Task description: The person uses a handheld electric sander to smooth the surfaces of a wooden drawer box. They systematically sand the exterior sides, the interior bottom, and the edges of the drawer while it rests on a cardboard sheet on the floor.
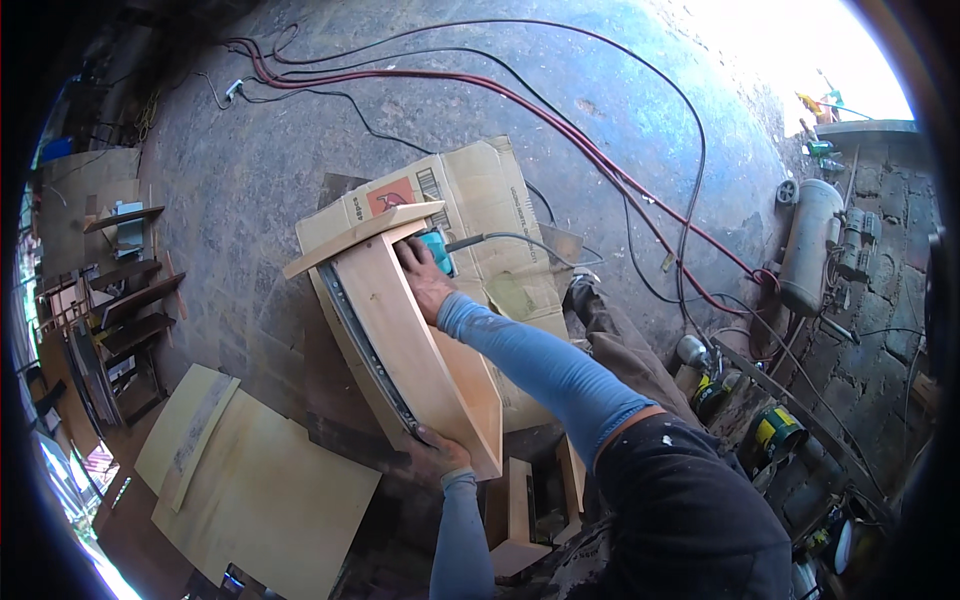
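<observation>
A pale wooden drawer stands on its side on a flattened cardboard box, with a dark metal slide rail along its outer side. My right hand reaches into the drawer's far end, closed over a teal corded power tool, seemingly a sander; its underside is hidden. Around the drawer's near end, beside the rail's tip, my left hand is wrapped, gripping the wood. The drawer's front panel juts past both sides at the far end.
Red hoses and black cables cross the concrete floor beyond. A second wooden drawer lies close to my legs. Plywood sheets rest at left, near stacked boards. On the right are a compressor tank and paint cans.
</observation>
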`<action>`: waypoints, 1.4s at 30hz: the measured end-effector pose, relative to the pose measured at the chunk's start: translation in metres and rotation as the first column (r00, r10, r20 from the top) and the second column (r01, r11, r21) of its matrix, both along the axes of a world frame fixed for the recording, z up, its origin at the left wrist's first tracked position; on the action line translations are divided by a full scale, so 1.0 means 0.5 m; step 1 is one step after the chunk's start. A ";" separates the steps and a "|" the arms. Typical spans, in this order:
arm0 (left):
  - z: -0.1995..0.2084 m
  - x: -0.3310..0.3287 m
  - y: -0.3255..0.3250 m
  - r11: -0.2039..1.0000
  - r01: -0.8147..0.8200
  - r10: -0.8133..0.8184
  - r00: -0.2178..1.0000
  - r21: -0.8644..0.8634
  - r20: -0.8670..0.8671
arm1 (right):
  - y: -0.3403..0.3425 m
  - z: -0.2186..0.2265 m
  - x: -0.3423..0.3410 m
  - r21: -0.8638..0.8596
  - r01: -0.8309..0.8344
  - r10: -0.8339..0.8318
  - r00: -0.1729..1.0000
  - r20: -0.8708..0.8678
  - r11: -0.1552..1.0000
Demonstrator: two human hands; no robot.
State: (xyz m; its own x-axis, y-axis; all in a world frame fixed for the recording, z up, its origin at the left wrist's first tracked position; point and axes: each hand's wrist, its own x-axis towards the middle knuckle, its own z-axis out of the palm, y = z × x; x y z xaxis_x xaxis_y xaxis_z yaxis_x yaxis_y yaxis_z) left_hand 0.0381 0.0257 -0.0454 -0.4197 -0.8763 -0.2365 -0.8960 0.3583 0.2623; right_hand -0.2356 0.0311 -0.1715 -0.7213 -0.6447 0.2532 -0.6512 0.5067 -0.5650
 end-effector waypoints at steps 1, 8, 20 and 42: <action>0.001 -0.010 0.001 1.000 0.010 -0.010 1.000 -0.017 -0.026 | -0.008 0.003 0.001 -0.058 0.038 -0.042 0.997 -0.072 0.998; -0.008 0.006 -0.003 1.000 0.009 -0.007 0.994 0.021 -0.108 | 0.012 -0.006 -0.003 -0.068 -0.004 -0.001 0.998 -0.067 0.998; -0.005 -0.006 0.005 1.000 -0.004 0.001 0.988 -0.017 -0.152 | -0.018 0.000 0.013 0.014 0.032 -0.031 0.994 -0.103 0.999; -0.014 0.007 -0.003 0.995 0.046 -0.058 0.989 -0.091 -0.138 | 0.013 0.027 0.005 0.195 -0.077 0.093 0.993 -0.074 0.978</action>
